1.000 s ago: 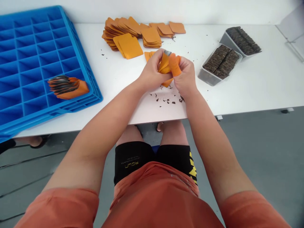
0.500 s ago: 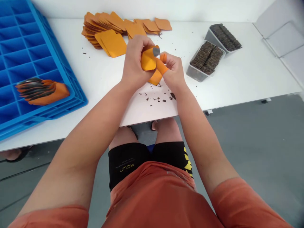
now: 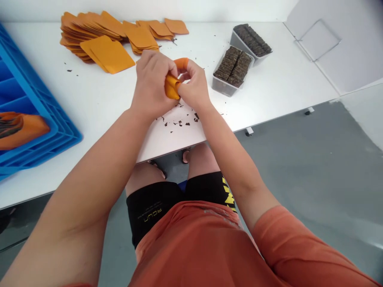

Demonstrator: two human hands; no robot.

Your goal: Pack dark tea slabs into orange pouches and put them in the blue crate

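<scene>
Head view shows much of the piece being handled covered by fingers: an orange pouch [image 3: 171, 91] sits between the two hands, above the bench [image 3: 107, 103], back from the middle of its front edge. Its far side and ends are out of sight, and whether it touches the benchtop cannot be told. What shows is a small, smooth, bright yellow-orange patch, curved rather than flat, with a fold along its upper part and a narrow shadowed hollow beside the right thumb.

The left hand [image 3: 154, 85] grasps the pouch from the left, back of the hand up, fingertips mostly hidden. The right hand [image 3: 194, 85] is curled, its thumb at the pouch's edge; the thumb's tip is lost there, so whether it pinches cannot be told. An orange cover [image 3: 181, 63] wraps one right finger.

At the bench's left end, a blue crate [image 3: 64, 127] is cut off by the picture's border, as are the orange pouches with dark contents [image 3: 28, 129] in its near right corner. Flat orange pieces [image 3: 109, 56] lie piled towards the back edge. Dark scraps [image 3: 181, 123] dot the bench near the front edge. Right of the hands, a near tub [image 3: 224, 87] and a far tub [image 3: 237, 42] hold dark, speckled slabs [image 3: 233, 65].
</scene>
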